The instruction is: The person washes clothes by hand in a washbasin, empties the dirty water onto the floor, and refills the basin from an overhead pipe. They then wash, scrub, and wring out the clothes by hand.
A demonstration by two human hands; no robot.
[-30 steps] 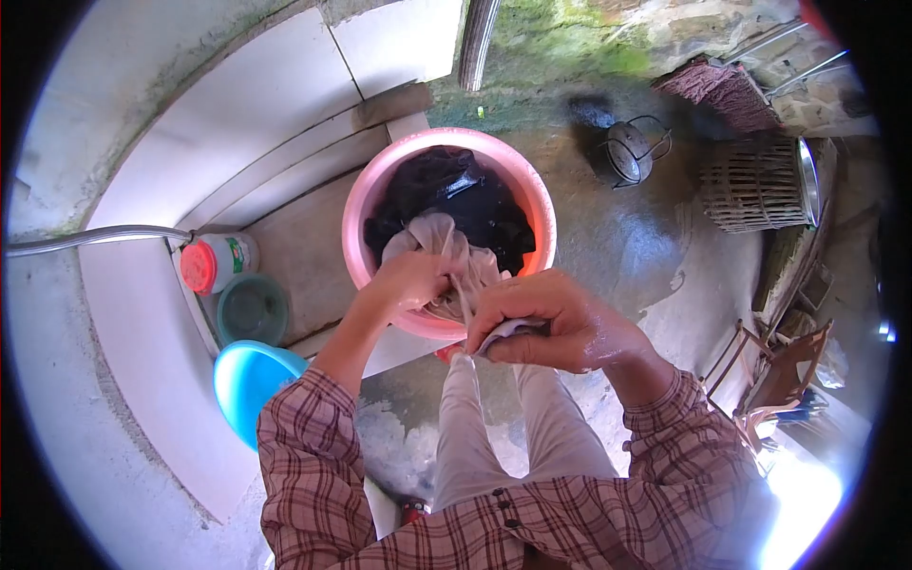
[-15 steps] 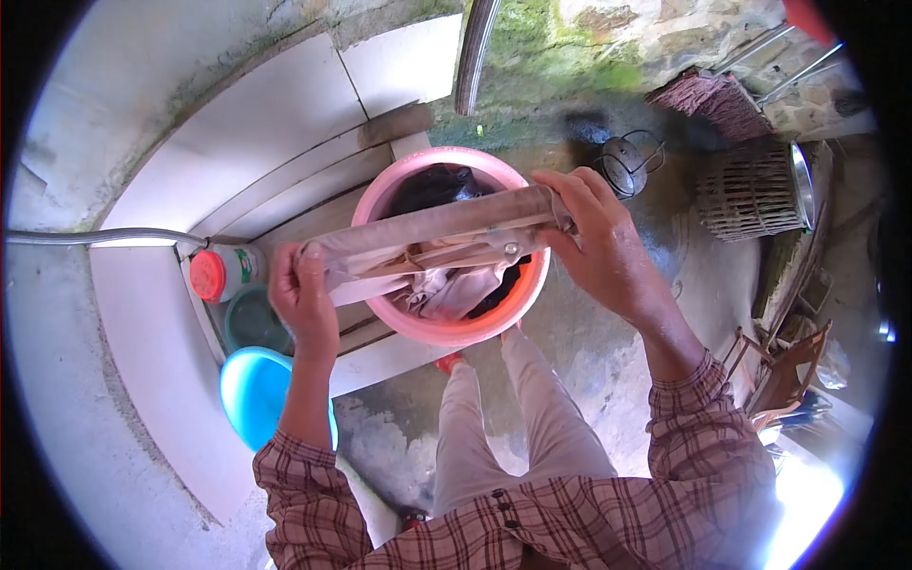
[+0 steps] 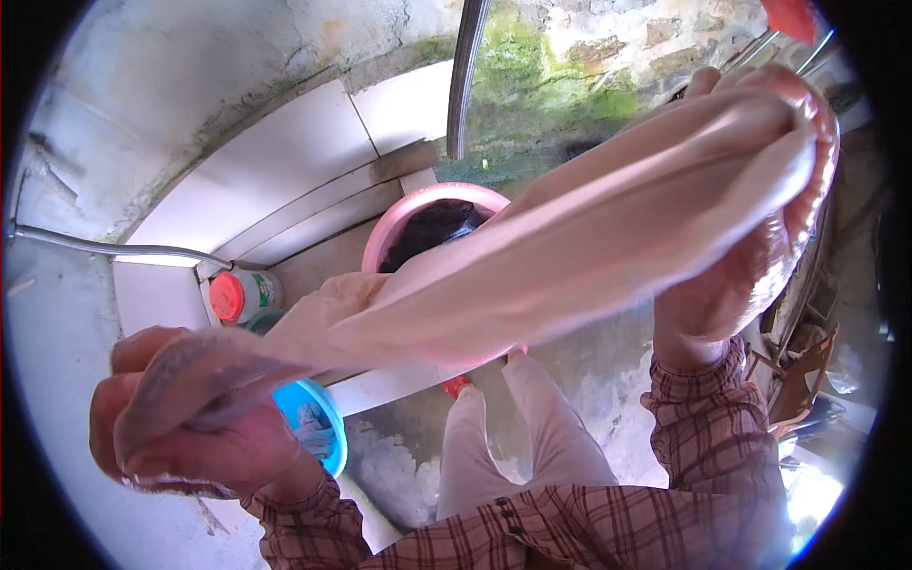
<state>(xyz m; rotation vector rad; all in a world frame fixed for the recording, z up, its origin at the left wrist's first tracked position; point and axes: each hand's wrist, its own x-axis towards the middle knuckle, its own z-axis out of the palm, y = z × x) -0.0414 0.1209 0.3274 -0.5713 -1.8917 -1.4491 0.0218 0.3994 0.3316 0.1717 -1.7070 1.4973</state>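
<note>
A pair of wet-looking pale pink trousers [image 3: 541, 256] is stretched on a slant across the view, raised close to the camera. My left hand [image 3: 228, 446] grips its lower left end, with cloth wrapped over the fingers. At the upper right, my right hand [image 3: 727, 275] is closed around the other end, and folds of cloth cover part of its fingers. Below the trousers stands a pink basin [image 3: 382, 233] with dark cloth [image 3: 432, 231] in it; the trousers hide much of the basin.
A blue basin [image 3: 337, 423] with greyish cloth inside stands near my left wrist. Beside it are a red-lidded tub [image 3: 228, 296] and a partly hidden greenish container. One hose [image 3: 465, 85] hangs by the mossy wall; another [image 3: 123, 249] runs along the left. Wooden items [image 3: 807, 380] lie at right.
Both hands have come up towards the camera and spread apart, the left one down-left, the right one up-right. The trousers are lifted from over the basin and pulled out long.
</note>
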